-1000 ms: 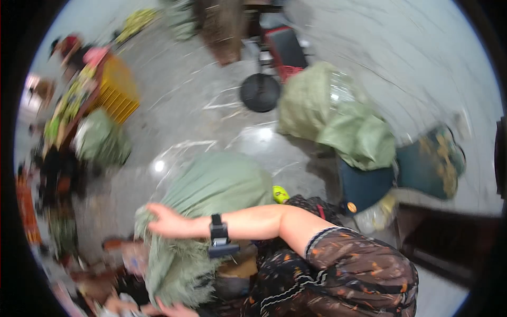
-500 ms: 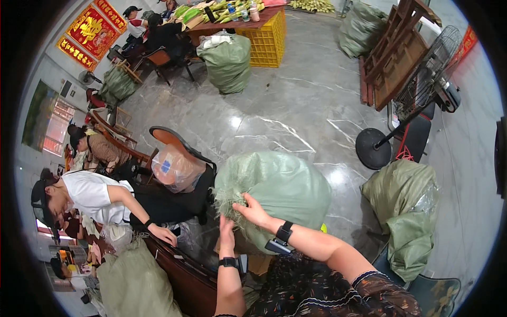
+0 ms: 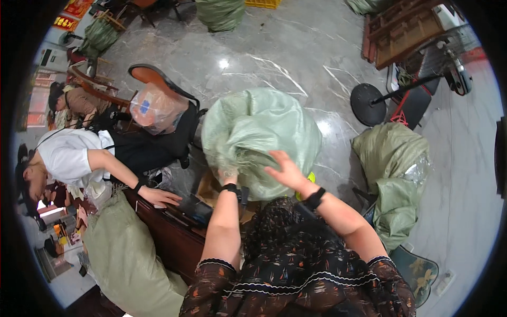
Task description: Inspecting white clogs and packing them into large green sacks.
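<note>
A large, full pale-green woven sack (image 3: 280, 124) stands on the floor right in front of me. Its gathered mouth is frayed and folded toward my side. My left hand (image 3: 228, 173) is at this frayed edge; loose fibres and blur hide its fingers, so its grip cannot be made out. Over the sack's near right side, my right hand (image 3: 285, 171) has its fingers stretched apart and holds nothing. Whether it touches the cloth is unclear. Each wrist wears a black band.
Beside me on the left, a person in white (image 3: 74, 156) rests a hand by a dark brown table (image 3: 158, 227). A chair (image 3: 153, 74) bears a plastic-wrapped bundle. More green sacks (image 3: 127, 253) stand left and right (image 3: 391, 158). A fan's round base (image 3: 368, 104) stands at right.
My view has tilted down, so the room sits higher in it. My right hand has left the frayed edge and opened out to the right. The sack's mouth now folds more toward me.
</note>
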Action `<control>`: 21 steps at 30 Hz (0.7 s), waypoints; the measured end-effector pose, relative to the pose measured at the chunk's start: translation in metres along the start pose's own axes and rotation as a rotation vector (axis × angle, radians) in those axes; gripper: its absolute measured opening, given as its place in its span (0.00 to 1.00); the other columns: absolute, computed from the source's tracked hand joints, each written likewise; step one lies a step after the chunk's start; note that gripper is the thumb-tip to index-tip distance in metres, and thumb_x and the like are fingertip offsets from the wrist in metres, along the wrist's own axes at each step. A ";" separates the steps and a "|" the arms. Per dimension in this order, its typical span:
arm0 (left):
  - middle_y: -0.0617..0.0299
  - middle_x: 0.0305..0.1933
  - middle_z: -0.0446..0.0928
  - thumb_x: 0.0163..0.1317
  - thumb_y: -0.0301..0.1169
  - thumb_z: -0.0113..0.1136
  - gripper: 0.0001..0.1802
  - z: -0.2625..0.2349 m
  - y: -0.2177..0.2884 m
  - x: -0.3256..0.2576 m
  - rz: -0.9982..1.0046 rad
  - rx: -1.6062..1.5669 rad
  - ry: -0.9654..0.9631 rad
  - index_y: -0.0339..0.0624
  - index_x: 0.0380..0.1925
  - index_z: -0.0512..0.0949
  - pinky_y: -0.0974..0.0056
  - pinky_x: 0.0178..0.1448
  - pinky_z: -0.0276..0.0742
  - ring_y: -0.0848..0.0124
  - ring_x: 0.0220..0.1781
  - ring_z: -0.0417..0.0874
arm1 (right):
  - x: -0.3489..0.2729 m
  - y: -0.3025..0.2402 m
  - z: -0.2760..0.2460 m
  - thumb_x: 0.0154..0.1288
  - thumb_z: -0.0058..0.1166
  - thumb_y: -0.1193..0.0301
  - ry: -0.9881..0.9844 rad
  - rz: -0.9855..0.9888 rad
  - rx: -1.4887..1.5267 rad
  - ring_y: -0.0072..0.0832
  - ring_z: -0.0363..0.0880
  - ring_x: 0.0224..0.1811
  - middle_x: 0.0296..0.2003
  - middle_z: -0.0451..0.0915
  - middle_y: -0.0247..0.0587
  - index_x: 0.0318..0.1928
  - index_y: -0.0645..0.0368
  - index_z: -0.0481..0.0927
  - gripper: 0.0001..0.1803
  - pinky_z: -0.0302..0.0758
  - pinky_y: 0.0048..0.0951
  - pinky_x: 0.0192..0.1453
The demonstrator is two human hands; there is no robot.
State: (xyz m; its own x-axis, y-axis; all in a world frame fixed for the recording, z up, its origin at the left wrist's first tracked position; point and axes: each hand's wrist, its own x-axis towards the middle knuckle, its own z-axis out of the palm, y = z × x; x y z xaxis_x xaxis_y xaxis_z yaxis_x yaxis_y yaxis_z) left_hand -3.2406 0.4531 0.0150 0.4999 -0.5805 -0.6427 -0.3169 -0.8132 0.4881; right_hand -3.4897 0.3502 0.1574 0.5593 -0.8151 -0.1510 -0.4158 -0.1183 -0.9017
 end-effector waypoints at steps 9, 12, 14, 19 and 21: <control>0.42 0.68 0.59 0.57 0.38 0.61 0.37 0.027 -0.017 -0.080 0.094 0.250 0.130 0.34 0.64 0.61 0.51 0.66 0.61 0.48 0.67 0.61 | -0.329 0.271 -0.193 0.52 0.61 0.64 0.601 0.990 -0.417 0.45 0.75 0.52 0.48 0.75 0.55 0.50 0.61 0.76 0.25 0.73 0.38 0.56; 0.40 0.63 0.65 0.53 0.34 0.62 0.42 0.050 -0.050 -0.111 0.213 0.105 0.293 0.40 0.68 0.54 0.54 0.65 0.62 0.45 0.66 0.63 | -0.404 0.281 -0.232 0.47 0.66 0.62 0.754 1.421 -0.582 0.52 0.67 0.58 0.58 0.65 0.58 0.61 0.58 0.62 0.41 0.68 0.46 0.61; 0.41 0.64 0.65 0.55 0.33 0.61 0.41 0.073 -0.035 -0.137 0.076 0.154 0.208 0.41 0.68 0.54 0.54 0.65 0.62 0.47 0.66 0.64 | -0.459 0.290 -0.244 0.44 0.69 0.61 0.874 1.585 -0.671 0.52 0.62 0.63 0.64 0.58 0.57 0.65 0.56 0.58 0.48 0.65 0.49 0.63; 0.41 0.60 0.69 0.56 0.34 0.61 0.35 0.139 -0.002 -0.188 -0.002 0.292 -0.101 0.34 0.63 0.62 0.56 0.62 0.66 0.52 0.61 0.71 | -0.529 0.332 -0.272 0.41 0.72 0.56 0.868 1.736 -0.428 0.54 0.57 0.66 0.69 0.49 0.56 0.71 0.48 0.46 0.60 0.63 0.51 0.65; 0.45 0.54 0.75 0.56 0.33 0.62 0.32 0.161 0.006 -0.199 -0.012 0.382 -0.222 0.37 0.61 0.66 0.58 0.57 0.71 0.57 0.54 0.77 | -0.535 0.350 -0.285 0.39 0.72 0.53 0.902 1.791 -0.220 0.51 0.55 0.68 0.69 0.49 0.56 0.72 0.51 0.43 0.64 0.63 0.49 0.66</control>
State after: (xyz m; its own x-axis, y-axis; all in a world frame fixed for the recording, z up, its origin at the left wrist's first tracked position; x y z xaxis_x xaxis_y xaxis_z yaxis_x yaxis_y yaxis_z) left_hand -3.4720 0.5578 0.0506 0.3334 -0.5314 -0.7787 -0.6084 -0.7523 0.2528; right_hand -4.1394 0.5834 0.0378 -0.9246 -0.0559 -0.3769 -0.0894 0.9934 0.0720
